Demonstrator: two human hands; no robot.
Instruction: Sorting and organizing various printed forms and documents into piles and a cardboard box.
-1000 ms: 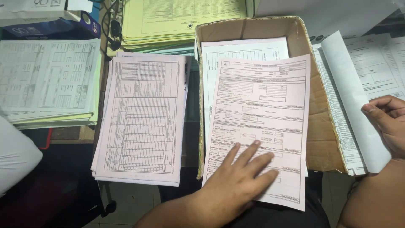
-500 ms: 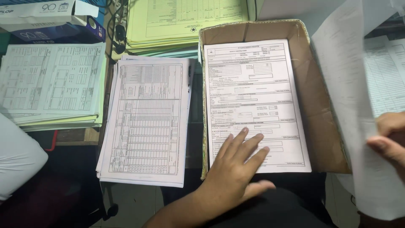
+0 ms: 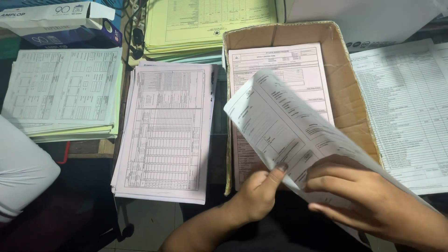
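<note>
while both of my hands work at the near edge of the cardboard box (image 3: 347,93), a printed form sheet (image 3: 280,126) arches up over it — curled, its far corner lifted above the pink-white stack of forms (image 3: 280,65) lying inside the box. my left hand (image 3: 256,191) has the thumb pressed up against the sheet's lower edge, the other fingers curled beneath, so it pinches the paper. my right hand (image 3: 368,196) lies on top of the same sheet, fingers spread and bent over it, holding it near the box's front right corner. just left of the box lies a stack of table forms (image 3: 163,135); farther left a white-and-yellow pile (image 3: 65,93), yellow sheets (image 3: 205,23) behind — and wide printed sheets (image 3: 406,107) to the right of the box.
</note>
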